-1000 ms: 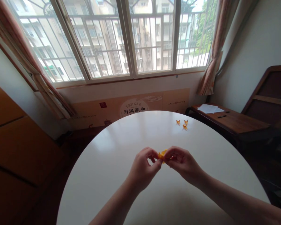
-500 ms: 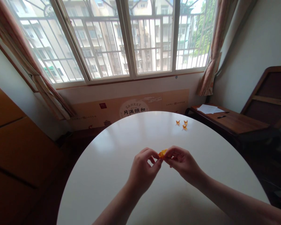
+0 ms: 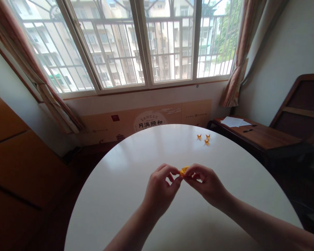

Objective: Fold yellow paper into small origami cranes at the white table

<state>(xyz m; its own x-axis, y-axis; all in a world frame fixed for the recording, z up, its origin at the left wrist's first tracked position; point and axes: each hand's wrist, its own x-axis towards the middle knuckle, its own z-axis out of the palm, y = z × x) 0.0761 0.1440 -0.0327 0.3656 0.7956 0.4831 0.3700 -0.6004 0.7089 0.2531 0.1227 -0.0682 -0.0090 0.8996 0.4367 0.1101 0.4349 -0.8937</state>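
Over the middle of the white round table (image 3: 125, 202), a small piece of folded yellow-orange paper (image 3: 183, 171) is pinched between both hands. My left hand (image 3: 161, 188) has thumb and forefinger closed on its left end. On its right side, my right hand (image 3: 205, 179) grips it with thumb and bent fingers, hiding part of it. Three little orange paper birds (image 3: 207, 142) stand in a group on the far right of the tabletop, beyond my right hand.
Right of the table is a wooden side table (image 3: 274, 136) bearing white paper sheets (image 3: 234, 122) and a dark pen (image 3: 248, 130). A printed beige box panel (image 3: 193, 111) stands behind the round table, below the barred window. Wooden cabinet doors (image 3: 10, 157) rise at the left.
Both hands stay in nearly the same place. The yellow-orange paper is turned slightly between the fingertips, and more of its left end shows bright yellow now.
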